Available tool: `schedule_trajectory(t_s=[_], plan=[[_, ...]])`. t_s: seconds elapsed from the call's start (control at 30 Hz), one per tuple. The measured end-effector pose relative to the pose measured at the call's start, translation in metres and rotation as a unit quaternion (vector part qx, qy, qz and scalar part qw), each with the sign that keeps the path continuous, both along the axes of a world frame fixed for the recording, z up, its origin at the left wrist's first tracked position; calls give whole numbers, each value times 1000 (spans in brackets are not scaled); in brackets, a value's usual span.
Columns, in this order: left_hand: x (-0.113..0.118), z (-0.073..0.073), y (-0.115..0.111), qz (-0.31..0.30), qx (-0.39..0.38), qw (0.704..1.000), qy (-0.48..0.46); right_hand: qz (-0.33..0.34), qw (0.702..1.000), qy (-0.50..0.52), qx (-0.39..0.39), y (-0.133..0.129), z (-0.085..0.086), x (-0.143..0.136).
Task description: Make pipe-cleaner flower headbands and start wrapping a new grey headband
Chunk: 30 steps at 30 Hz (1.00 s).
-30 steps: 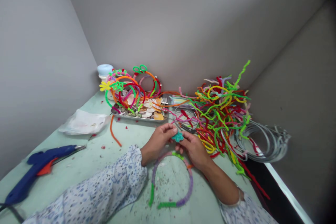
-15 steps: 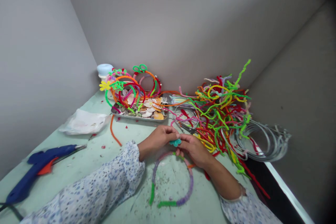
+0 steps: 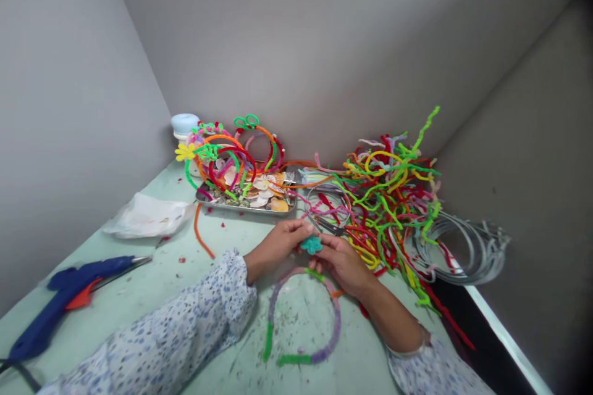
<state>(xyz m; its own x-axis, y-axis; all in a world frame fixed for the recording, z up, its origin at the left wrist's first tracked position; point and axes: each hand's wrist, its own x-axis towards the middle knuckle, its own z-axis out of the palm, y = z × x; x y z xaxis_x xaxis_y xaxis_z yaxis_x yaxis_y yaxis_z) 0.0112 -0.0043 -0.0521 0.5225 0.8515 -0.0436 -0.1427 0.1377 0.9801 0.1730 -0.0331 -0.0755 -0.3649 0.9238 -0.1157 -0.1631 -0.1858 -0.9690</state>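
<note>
A small teal pipe-cleaner flower point(image 3: 311, 244) is held between my two hands, its petals facing up. My left hand point(image 3: 282, 244) pinches it from the left with thumb and forefinger. From the other side, my right hand point(image 3: 343, 261) grips its edge between thumb and fingers. Just below them lies a headband point(image 3: 334, 336) wrapped in purple, pink and green pipe cleaner, with a bit of orange on its right side. It rests on the table, and my right fingertips hover over or touch its top; I cannot tell which.
A blue glue gun point(image 3: 76, 284) lies at the left, near a white plastic bag point(image 3: 151, 216). Behind, a metal tray point(image 3: 252, 209) holds shells and wrapped headbands. Right of my hands sit a heap of pipe cleaners point(image 3: 393, 179), pliers point(image 3: 330, 226) and bare metal hoops point(image 3: 482, 256).
The teal flower has turned to show more of its face and sits slightly higher. My left fingertips have shifted a little up and left.
</note>
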Motion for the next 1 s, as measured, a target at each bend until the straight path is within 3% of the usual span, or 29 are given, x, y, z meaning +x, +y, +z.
schedule_trajectory(t_s=[0.23,0.6,1.0], plan=[[-1,-4,2,14,-79,995,-60,-94,990,-64,81,1,-1,-2],[7,-1,-5,25,-133,987,-83,-102,990,-45,82,-2,3,-9],[5,-5,-6,74,-37,996,-11,-92,988,-101,70,-4,6,-10]])
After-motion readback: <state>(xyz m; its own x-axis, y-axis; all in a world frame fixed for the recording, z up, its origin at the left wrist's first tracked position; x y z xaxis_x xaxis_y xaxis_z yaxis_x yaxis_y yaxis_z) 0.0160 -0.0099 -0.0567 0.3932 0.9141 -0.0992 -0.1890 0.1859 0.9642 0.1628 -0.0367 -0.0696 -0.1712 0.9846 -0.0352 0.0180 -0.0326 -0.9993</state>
